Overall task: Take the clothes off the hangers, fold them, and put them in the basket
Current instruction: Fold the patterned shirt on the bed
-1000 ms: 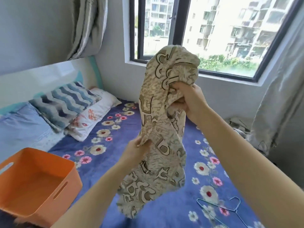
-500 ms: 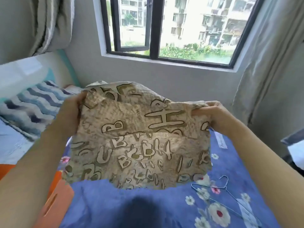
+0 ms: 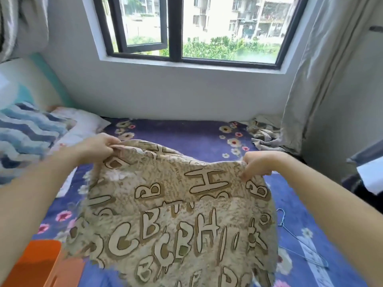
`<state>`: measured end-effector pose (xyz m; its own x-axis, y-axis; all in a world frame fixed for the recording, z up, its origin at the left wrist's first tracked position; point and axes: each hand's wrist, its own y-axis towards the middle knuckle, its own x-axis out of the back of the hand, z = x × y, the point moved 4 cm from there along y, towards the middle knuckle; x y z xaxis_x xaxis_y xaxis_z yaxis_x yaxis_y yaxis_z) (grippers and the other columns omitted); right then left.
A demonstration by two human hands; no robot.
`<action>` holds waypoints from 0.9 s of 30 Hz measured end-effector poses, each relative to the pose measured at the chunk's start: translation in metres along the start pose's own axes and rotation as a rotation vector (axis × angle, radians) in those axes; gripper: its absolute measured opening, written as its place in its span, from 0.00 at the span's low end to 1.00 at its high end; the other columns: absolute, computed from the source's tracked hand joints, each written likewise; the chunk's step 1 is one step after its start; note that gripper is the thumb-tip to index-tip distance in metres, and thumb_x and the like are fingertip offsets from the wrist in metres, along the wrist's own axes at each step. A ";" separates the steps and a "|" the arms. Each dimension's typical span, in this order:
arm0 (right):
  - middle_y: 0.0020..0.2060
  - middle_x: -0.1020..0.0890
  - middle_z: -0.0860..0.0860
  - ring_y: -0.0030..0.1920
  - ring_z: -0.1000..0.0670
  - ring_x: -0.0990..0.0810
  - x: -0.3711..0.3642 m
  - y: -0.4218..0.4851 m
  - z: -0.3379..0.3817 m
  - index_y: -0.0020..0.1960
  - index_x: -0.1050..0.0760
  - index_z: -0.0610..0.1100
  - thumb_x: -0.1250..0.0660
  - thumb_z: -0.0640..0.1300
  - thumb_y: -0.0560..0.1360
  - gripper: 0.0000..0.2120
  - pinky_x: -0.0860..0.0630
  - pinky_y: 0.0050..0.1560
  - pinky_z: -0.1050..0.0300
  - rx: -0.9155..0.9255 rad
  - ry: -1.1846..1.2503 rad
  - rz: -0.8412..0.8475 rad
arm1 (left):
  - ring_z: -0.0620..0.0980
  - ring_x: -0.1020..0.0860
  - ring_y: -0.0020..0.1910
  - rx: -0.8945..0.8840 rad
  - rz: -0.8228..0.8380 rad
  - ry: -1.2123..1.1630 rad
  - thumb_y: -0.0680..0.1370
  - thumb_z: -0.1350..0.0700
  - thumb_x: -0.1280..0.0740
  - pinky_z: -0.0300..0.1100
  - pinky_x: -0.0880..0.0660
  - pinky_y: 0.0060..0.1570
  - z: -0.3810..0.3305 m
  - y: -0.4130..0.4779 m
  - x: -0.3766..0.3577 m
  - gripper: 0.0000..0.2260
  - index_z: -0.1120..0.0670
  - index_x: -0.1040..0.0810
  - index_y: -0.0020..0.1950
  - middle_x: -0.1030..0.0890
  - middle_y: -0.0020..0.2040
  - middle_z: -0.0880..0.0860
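Note:
A beige garment (image 3: 170, 220) printed with large brown-edged letters is spread wide above the bed. My left hand (image 3: 97, 148) pinches its upper left corner, and my right hand (image 3: 257, 166) pinches its upper right corner. The cloth hangs down toward me and covers the middle of the bed. The orange basket (image 3: 35, 264) shows at the lower left, partly behind the cloth's left edge. A thin blue wire hanger (image 3: 298, 241) lies bare on the bedsheet at the right.
The bed has a purple floral sheet (image 3: 190, 137). Wavy-striped and white pillows (image 3: 31, 137) lie at the left. Crumpled grey cloth (image 3: 265, 133) sits at the far right corner under a grey curtain (image 3: 323, 79). A window wall runs behind the bed.
The garment went from bunched and hanging from my raised right hand to stretched wide between both hands, then lowered toward the bed. The view tilted downward.

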<state>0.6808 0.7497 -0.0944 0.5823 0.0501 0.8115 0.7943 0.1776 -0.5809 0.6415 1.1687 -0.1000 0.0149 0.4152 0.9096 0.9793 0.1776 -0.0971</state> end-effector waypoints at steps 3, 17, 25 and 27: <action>0.39 0.21 0.44 0.36 0.46 0.23 -0.003 0.033 -0.005 0.41 0.28 0.40 0.39 0.40 0.75 0.05 0.32 0.32 0.59 -0.112 0.031 -0.278 | 0.59 0.27 0.56 0.119 -0.102 0.395 0.76 0.59 0.39 0.49 0.26 0.54 0.002 0.024 -0.023 0.14 0.45 0.19 0.55 0.23 0.52 0.55; 0.48 0.17 0.49 0.45 0.50 0.23 0.068 0.029 -0.016 0.62 0.21 0.46 0.40 0.40 0.71 0.21 0.29 0.45 0.59 0.144 0.866 -1.264 | 0.39 0.34 0.32 -0.171 -0.755 -0.861 0.74 0.51 0.42 0.41 0.34 0.38 -0.080 0.041 0.052 0.08 0.47 0.31 0.35 0.29 0.31 0.43; 0.48 0.16 0.40 0.45 0.40 0.22 -0.035 0.034 -0.016 0.70 0.27 0.49 0.46 0.48 0.71 0.29 0.39 0.39 0.57 0.106 0.637 -1.064 | 0.41 0.23 0.56 -0.200 -0.622 -0.709 0.71 0.52 0.42 0.43 0.25 0.57 -0.013 -0.011 -0.026 0.18 0.61 0.17 0.46 0.20 0.56 0.48; 0.53 0.17 0.39 0.51 0.37 0.22 -0.076 0.043 -0.015 0.72 0.29 0.51 0.46 0.48 0.71 0.29 0.36 0.41 0.54 0.047 0.600 -0.939 | 0.38 0.24 0.55 -0.214 -0.539 -0.640 0.69 0.51 0.43 0.33 0.29 0.55 0.010 -0.031 -0.064 0.16 0.55 0.16 0.43 0.20 0.57 0.47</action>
<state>0.6730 0.7386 -0.1821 -0.2465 -0.6045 0.7575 0.9633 -0.0669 0.2600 0.6080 1.1458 -0.1591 -0.5159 0.7572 0.4006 0.8381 0.3494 0.4190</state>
